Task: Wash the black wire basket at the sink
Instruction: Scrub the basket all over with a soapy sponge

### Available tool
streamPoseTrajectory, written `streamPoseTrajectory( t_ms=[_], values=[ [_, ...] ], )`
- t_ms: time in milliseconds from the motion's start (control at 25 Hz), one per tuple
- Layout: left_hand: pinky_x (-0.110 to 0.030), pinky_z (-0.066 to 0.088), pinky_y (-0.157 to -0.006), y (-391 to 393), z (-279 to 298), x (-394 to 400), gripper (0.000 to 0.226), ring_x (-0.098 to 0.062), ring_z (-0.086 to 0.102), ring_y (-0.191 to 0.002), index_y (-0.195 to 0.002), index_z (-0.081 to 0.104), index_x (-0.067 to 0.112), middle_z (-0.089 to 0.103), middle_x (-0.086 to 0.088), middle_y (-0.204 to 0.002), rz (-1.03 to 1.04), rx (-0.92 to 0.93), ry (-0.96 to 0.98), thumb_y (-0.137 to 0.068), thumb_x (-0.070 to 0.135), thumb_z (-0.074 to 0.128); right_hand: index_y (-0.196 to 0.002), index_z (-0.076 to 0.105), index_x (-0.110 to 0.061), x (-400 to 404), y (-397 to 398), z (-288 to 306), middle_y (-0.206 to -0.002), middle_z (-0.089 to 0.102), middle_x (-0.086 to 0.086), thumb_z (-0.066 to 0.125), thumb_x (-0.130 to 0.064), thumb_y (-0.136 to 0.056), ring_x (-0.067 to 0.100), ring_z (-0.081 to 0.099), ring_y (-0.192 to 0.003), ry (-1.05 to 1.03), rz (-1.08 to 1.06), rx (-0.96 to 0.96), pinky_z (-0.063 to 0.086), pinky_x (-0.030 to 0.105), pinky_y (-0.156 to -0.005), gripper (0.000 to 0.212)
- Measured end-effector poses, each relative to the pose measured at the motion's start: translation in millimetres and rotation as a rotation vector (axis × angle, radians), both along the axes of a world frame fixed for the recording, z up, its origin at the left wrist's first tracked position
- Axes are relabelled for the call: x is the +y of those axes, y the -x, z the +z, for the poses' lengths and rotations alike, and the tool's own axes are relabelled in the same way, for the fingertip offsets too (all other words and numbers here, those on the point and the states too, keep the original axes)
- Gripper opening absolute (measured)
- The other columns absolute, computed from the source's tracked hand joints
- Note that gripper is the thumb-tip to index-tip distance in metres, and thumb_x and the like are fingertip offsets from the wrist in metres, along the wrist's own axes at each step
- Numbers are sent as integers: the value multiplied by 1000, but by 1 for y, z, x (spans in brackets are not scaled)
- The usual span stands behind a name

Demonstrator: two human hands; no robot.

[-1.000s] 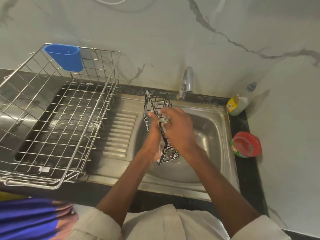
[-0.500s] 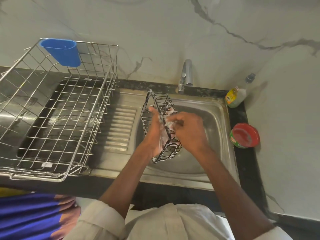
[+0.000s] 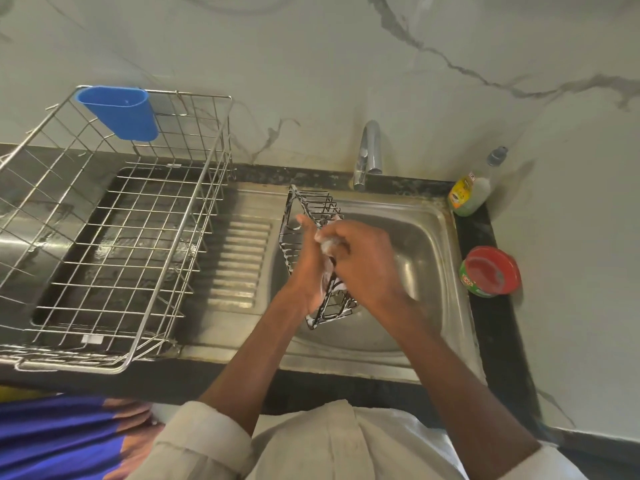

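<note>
steel dish rack [image 3: 114, 237], blue cup [image 3: 119, 112], perhaps soap bottle [image 3: 469, 195], red tub [image 3: 490, 271]

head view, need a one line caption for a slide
Left hand holds the black wire basket over the sink while the right hand scrubs it with a soapy pad.

Left hand [image 3: 308, 271] holds soapy black wire basket [image 3: 311, 216] over sink [image 3: 440, 271]; right hand [image 3: 367, 261] scrubs.

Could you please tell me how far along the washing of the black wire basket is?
Soaping looks under way: suds cling to the black wire basket. The left hand holds it over the sink while the right hand scrubs. No water shows at the tap, so rinsing remains.
</note>
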State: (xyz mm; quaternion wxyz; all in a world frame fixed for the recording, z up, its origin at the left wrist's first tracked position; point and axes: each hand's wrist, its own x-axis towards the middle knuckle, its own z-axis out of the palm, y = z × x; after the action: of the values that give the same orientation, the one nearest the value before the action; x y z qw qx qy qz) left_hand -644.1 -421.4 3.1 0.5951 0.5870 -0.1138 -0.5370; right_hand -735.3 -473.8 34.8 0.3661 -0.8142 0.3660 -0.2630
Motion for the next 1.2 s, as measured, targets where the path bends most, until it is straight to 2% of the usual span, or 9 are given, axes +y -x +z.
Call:
streamPoseTrajectory(
  t_ms=[160, 320, 480, 640, 720, 800, 960, 1120, 1200],
  values=[
    [-40, 48, -113, -14, -9, 1, 102, -17, 69, -121, -135, 69, 23, 81, -1, -113, 54, 39, -32, -94, 87, 1, -101, 81, -11, 11, 21, -6, -101, 80, -3, 69, 16, -85, 1, 73, -92, 12, 100, -109, 57, 13, -82, 33],
    [-59, 50, -113, -15, -8, -5, 111, -42, 70, -121, -129, 72, 1, 75, -26, -125, 110, 273, 71, -91, 94, 23, -105, 79, -11, 6, 33, -31, -101, 78, -1, 70, 9, -89, 4, 73, -89, 129, -323, -254, 63, 33, -76, 27],
    [-44, 57, -91, -1, -12, 0, 102, -34, 75, -97, -96, 85, 5, 78, -19, -103, 187, 429, 122, -92, 92, 31, -103, 77, -7, 30, 6, -26, -99, 77, 4, 70, 13, -83, 14, 70, -90, 276, -165, -219, 56, 20, -84, 29],
    [-48, 63, -84, 9, -15, 5, 110, -38, 75, -103, -129, 71, -1, 73, -26, -122, 151, 519, 194, -91, 94, 30, -102, 77, -10, 3, 19, -26, -98, 77, 3, 72, 6, -87, 17, 72, -87, 250, -417, -147, 62, 38, -78, 23],
    [-40, 64, -79, 13, -16, 6, 106, -33, 77, -92, -108, 79, 2, 78, -20, -102, 150, 514, 181, -92, 93, 26, -104, 78, -12, 14, 20, -27, -101, 78, 1, 71, 2, -90, 16, 73, -92, 223, -363, -129, 61, 37, -83, 21],
    [-37, 60, -86, 14, -13, 8, 99, -27, 75, -92, -89, 82, 9, 76, -12, -93, 159, 470, 160, -93, 92, 27, -105, 78, -12, 41, 12, -21, -103, 79, -1, 70, 5, -89, 13, 72, -95, 225, -159, -156, 58, 28, -85, 25],
    [-36, 58, -83, 12, -17, 9, 95, -25, 77, -86, -90, 79, 10, 76, -11, -92, 160, 435, 132, -96, 88, 25, -108, 77, -15, 31, 0, -7, -99, 77, -10, 71, 10, -87, 0, 72, -88, -91, -165, -293, 57, 15, -80, 34],
    [-53, 50, -109, -7, -22, 0, 101, -34, 65, -101, -115, 71, 4, 68, -21, -114, 227, 518, 135, -89, 94, 33, -103, 78, -13, 44, 32, -29, -103, 76, -10, 69, 15, -81, 4, 72, -92, 92, 7, -195, 61, 30, -83, 37],
    [-47, 56, -99, -6, -24, -2, 99, -32, 66, -90, -103, 73, 4, 70, -20, -103, 248, 477, 114, -91, 93, 32, -104, 78, -14, 44, 30, -30, -103, 77, -10, 71, 13, -82, 4, 72, -92, 65, 1, -179, 61, 28, -83, 35]
  ],
)
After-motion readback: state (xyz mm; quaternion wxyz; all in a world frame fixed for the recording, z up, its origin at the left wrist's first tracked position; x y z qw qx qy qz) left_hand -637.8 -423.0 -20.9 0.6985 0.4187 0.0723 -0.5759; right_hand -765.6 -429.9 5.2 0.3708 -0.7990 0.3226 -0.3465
